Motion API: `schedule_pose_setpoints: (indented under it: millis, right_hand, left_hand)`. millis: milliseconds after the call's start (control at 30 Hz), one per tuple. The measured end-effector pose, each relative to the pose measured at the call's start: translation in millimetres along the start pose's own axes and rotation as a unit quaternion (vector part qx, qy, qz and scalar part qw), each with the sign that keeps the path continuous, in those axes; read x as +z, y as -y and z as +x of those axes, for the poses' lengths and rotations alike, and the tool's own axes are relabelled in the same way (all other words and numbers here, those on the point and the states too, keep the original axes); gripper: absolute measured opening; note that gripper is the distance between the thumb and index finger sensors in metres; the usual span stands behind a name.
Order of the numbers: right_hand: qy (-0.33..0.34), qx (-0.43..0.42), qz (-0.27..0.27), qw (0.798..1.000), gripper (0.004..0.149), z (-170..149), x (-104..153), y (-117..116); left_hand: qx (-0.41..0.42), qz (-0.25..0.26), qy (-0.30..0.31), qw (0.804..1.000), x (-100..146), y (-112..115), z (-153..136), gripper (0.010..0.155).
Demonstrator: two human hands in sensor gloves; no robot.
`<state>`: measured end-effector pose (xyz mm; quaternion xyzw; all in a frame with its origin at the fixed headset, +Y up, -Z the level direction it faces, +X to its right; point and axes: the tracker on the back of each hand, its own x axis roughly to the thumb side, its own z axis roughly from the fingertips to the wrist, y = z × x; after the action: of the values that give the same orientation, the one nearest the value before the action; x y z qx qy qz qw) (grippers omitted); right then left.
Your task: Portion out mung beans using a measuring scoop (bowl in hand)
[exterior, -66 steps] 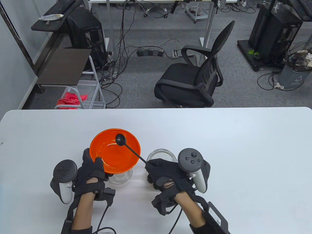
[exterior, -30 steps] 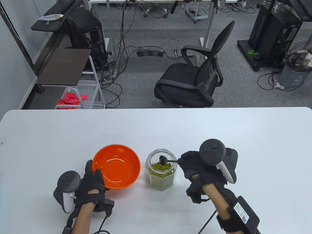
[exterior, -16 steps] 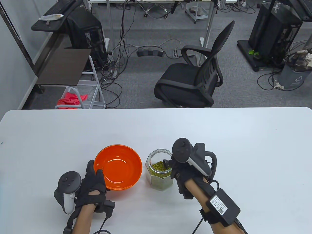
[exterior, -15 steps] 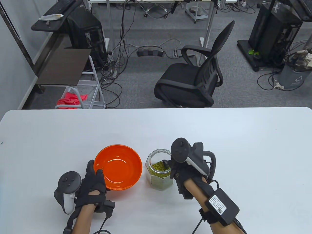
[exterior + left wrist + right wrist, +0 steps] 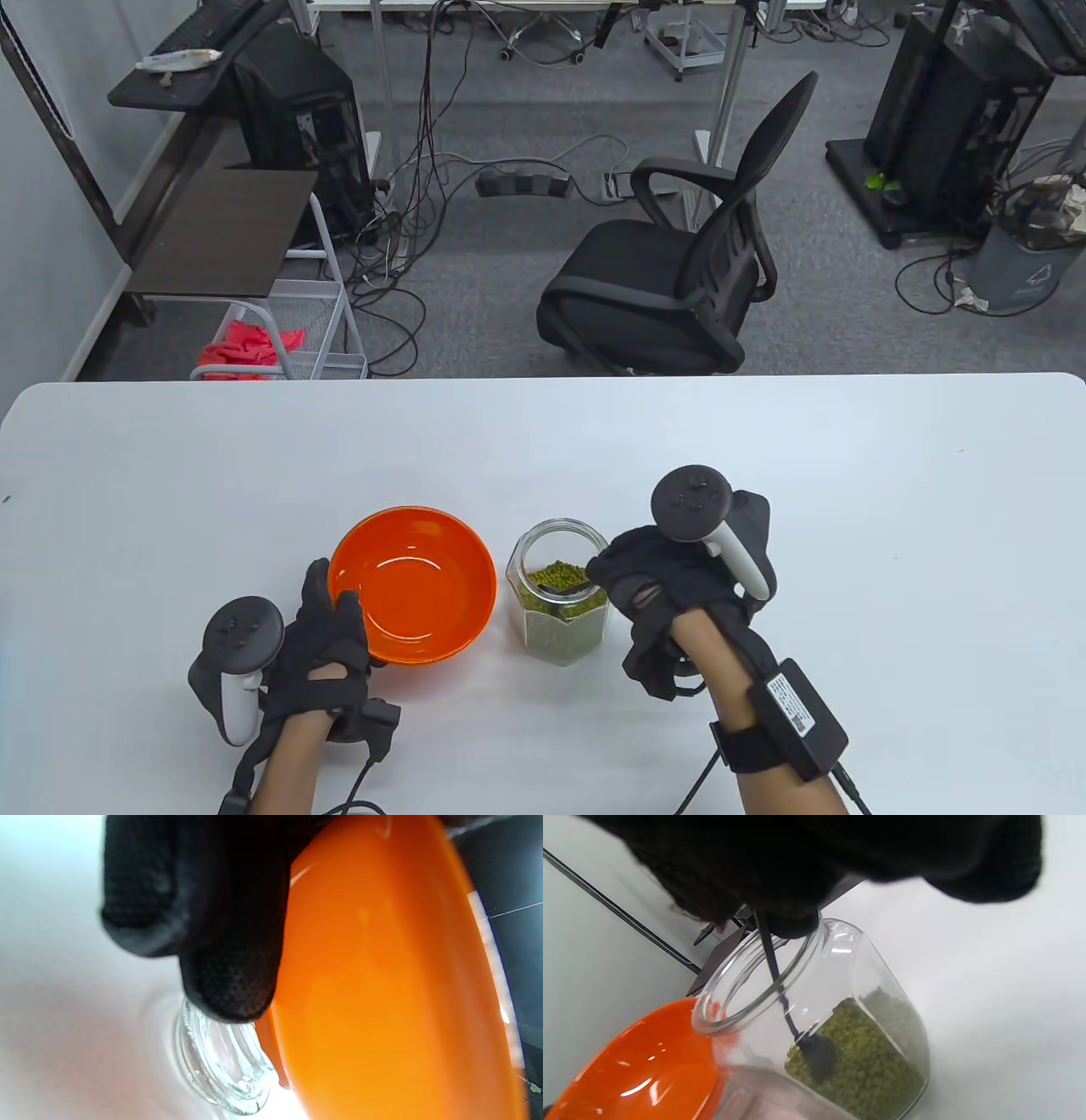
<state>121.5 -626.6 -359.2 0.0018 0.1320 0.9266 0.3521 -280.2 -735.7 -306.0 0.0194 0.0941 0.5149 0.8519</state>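
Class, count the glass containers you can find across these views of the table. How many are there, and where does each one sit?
2. The open jar of mung beans stands right of the orange bowl. A second, clear glass piece shows under the bowl in the left wrist view, hidden from above.

White tabletop (image 5: 848,509) w/ orange bowl (image 5: 413,586), held at its near-left rim by left hand (image 5: 327,649). Just right of bowl stands open glass jar (image 5: 557,594), part full of green beans (image 5: 556,579). Right hand (image 5: 670,586) sits at jar's right side, fingers over the mouth; dark scoop (image 5: 575,584) barely visible inside. Black office chair (image 5: 679,263) on floor beyond tabletop.
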Motion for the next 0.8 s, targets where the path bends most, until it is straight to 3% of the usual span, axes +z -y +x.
schedule_pose_setpoints:
  millis: [233, 800]
  right_hand:
    - [-0.004, -0.105, 0.000, 0.994, 0.039, -28.7, -1.9, 1.8]
    - [-0.010, -0.209, -0.037, 0.977, 0.040, -66.7, 2.3, 2.2]
  left_hand:
    - [-0.002, 0.002, -0.002, 1.000, -0.2, -1.9, -1.1, 0.066]
    - [0.005, -0.001, -0.010, 1.000, -0.9, -3.5, -2.8, 0.067]
